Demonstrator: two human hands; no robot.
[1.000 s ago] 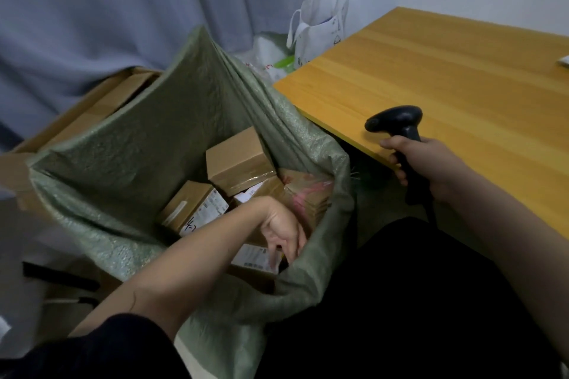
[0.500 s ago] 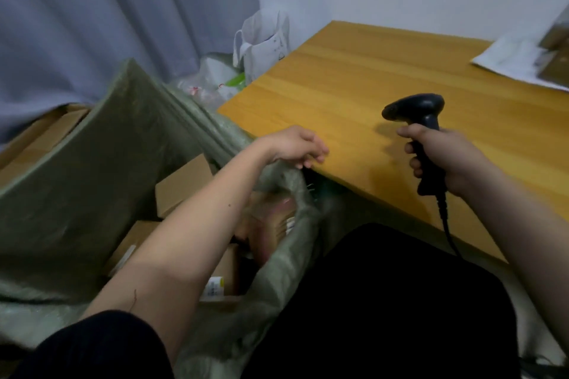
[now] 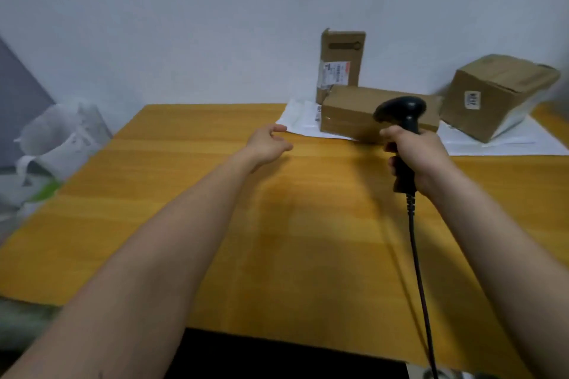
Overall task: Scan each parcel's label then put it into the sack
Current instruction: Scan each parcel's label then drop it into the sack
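Note:
My right hand [image 3: 415, 157] grips a black corded barcode scanner [image 3: 403, 120] above the wooden table [image 3: 215, 224]. My left hand [image 3: 268, 144] reaches out over the table, empty, fingers loosely spread, just short of a white mailer [image 3: 300, 118]. A long flat cardboard parcel [image 3: 351, 111] lies on that mailer, partly behind the scanner. A tall narrow parcel [image 3: 340, 61] with a white label stands against the wall behind it. A larger box [image 3: 495, 92] sits tilted at the right. Only a blurred green strip of the sack [image 3: 18, 317] shows at the lower left edge.
A white plastic bag [image 3: 58, 138] stands off the table's left edge. White sheets [image 3: 492, 138] lie under the right box. The scanner cable [image 3: 418, 271] runs down across the table toward me. A grey wall backs the table.
My left hand left the sack and now stretches forward over the table toward the parcels. My view swung right and up from the sack. The scanner stayed in my right hand.

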